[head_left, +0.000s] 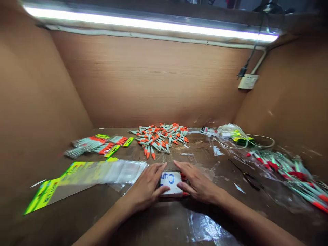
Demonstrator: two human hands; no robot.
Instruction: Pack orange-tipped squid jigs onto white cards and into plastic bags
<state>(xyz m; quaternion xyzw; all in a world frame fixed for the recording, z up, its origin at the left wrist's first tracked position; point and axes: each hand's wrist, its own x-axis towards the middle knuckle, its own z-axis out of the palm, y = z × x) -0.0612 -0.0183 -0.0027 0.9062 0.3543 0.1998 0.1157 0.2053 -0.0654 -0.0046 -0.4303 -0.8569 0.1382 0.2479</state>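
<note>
A small white block [172,184] with blue handwriting lies on the table between my two hands. Slim red-orange ends [185,193] stick out at its right side, partly hidden by fingers. My left hand [151,182] is at the block's left side, fingers stretched forward and its thumb over the block's edge. At the right side, my right hand [196,182] mirrors it, index finger extended and thumb at the edge. Both hands look open around the block; whether they press on it I cannot tell. Clear bags with yellow-green headers [84,174] fan out beside my left hand.
Loose white-and-orange fishing lures [161,136] are heaped at the back. Packed lures [99,143] lie back left. On the right are pliers [249,179], a cable loop [263,136] and red-and-white lures [289,167]. Plastic film [210,229] lies in front. A plug [242,71] hangs above.
</note>
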